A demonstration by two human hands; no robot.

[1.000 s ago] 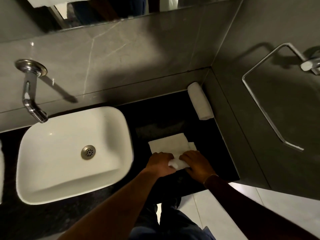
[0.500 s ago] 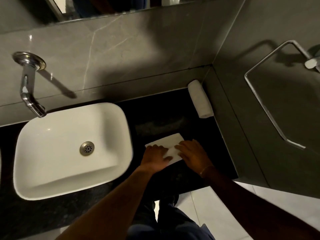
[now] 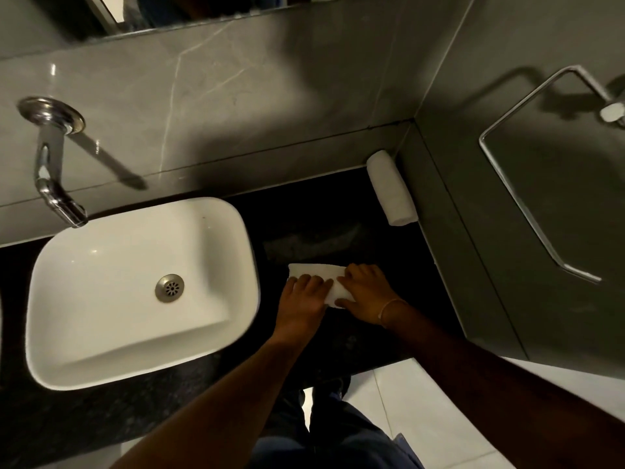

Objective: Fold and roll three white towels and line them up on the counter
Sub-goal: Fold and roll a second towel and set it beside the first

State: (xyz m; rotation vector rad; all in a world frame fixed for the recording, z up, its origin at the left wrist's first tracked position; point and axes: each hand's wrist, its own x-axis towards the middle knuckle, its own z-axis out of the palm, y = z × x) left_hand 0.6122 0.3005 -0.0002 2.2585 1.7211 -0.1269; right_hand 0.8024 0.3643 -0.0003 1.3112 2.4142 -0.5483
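A white towel (image 3: 316, 270) lies partly rolled on the black counter (image 3: 338, 214), to the right of the sink. My left hand (image 3: 304, 294) and my right hand (image 3: 367, 289) both press on its near, rolled part, fingers curled over it. Only a narrow flat strip of towel shows beyond my fingers. One finished rolled white towel (image 3: 390, 189) lies along the right wall at the back corner of the counter.
A white basin (image 3: 135, 350) fills the counter's left half under a chrome wall tap (image 3: 50, 164). A chrome towel bar (image 3: 527, 211) hangs on the right wall. Grey tiled walls close the back and right. My legs stand on pale floor tiles below.
Both hands have rolled the towel away from me, so the flat part beyond my fingers has shrunk to a narrow strip. The roll at the wall has not moved.
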